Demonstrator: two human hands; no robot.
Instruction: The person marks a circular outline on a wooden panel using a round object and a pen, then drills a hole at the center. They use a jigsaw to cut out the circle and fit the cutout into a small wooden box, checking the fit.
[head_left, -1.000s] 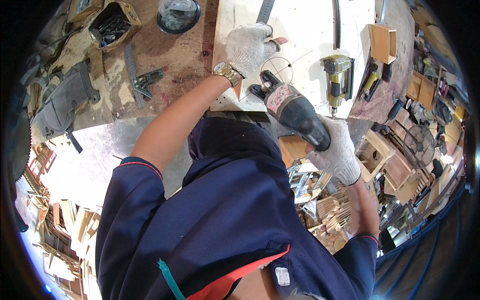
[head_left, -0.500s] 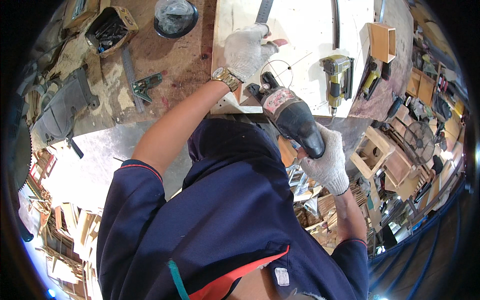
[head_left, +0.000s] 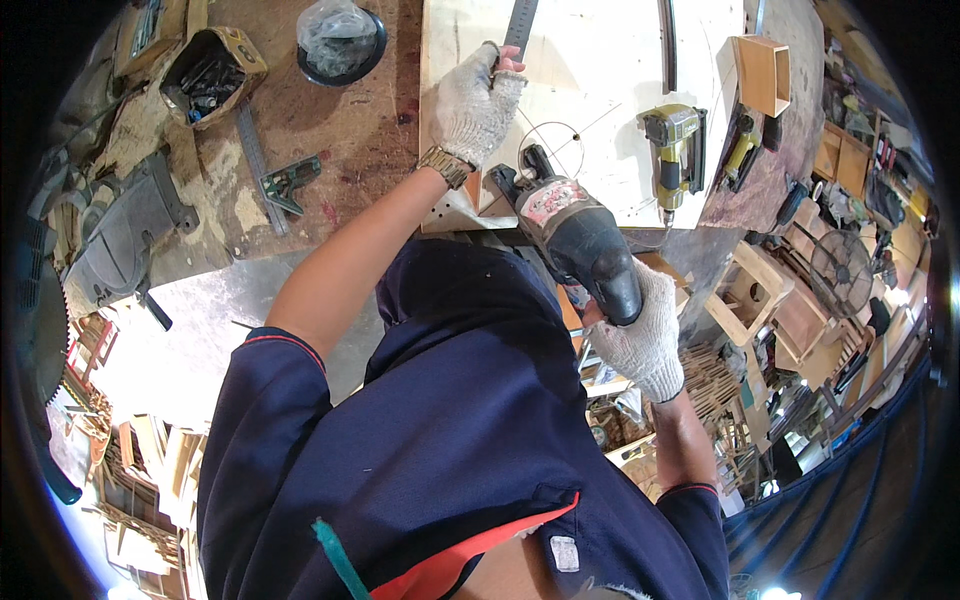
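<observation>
A jigsaw point(head_left: 575, 235) with a black body is in my right hand point(head_left: 645, 335), its gloved fingers wrapped round the rear of the tool. The jigsaw's two-pronged front lies over the near edge of a pale wooden board point(head_left: 600, 85), beside a drawn circle point(head_left: 568, 140) crossed by a line. My gloved left hand point(head_left: 480, 105) is over the board, fingertips closed at the near end of a steel ruler point(head_left: 522, 28). The jigsaw's blade is hidden.
A yellow-green nail gun point(head_left: 672, 150) lies on the board, near a small wooden box point(head_left: 764, 75). On the bench at left are a combination square point(head_left: 288, 183), a miter saw point(head_left: 130, 230), an open carton point(head_left: 215, 80) and a plastic bag point(head_left: 338, 32) in a dark dish.
My left hand has moved away from the jigsaw, turned, and its fingertips have closed at the ruler's end. The right hand still holds the jigsaw in nearly the same spot.
</observation>
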